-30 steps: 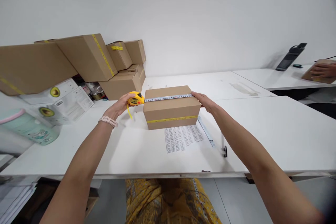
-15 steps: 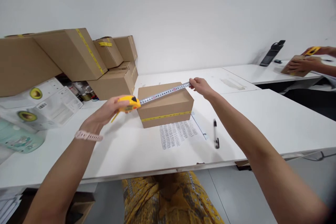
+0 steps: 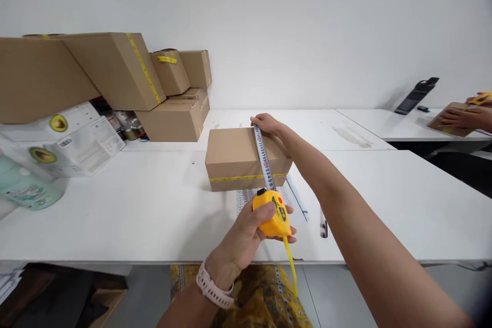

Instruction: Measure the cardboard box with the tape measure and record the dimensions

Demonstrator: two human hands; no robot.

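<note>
My left hand (image 3: 246, 236) is wrapped around the yellow case of a tape measure (image 3: 272, 212), held in front of the box near the table's front edge. A yellow wrist strap dangles from the case. From it the metal blade (image 3: 263, 156) runs away from me over the top of a closed cardboard box (image 3: 234, 146). My right hand (image 3: 267, 123) pinches the blade's far end at the box's back edge. Yellow tape runs along the box's front side. Under the box lies a printed sheet (image 3: 244, 200), partly covered by the box and my left hand.
Stacked cardboard boxes (image 3: 169, 118) stand at the back left, near an avocado-printed carton (image 3: 77, 138) and a mint-green container (image 3: 31, 184). A pen (image 3: 323, 225) lies beside my right forearm. At far right, another person's hands (image 3: 461, 117) hold a box near a dark bottle (image 3: 417, 96).
The tape measure has swung from lying lengthwise across the box to running front to back. My left hand came right and toward me; my right hand moved left to the back edge.
</note>
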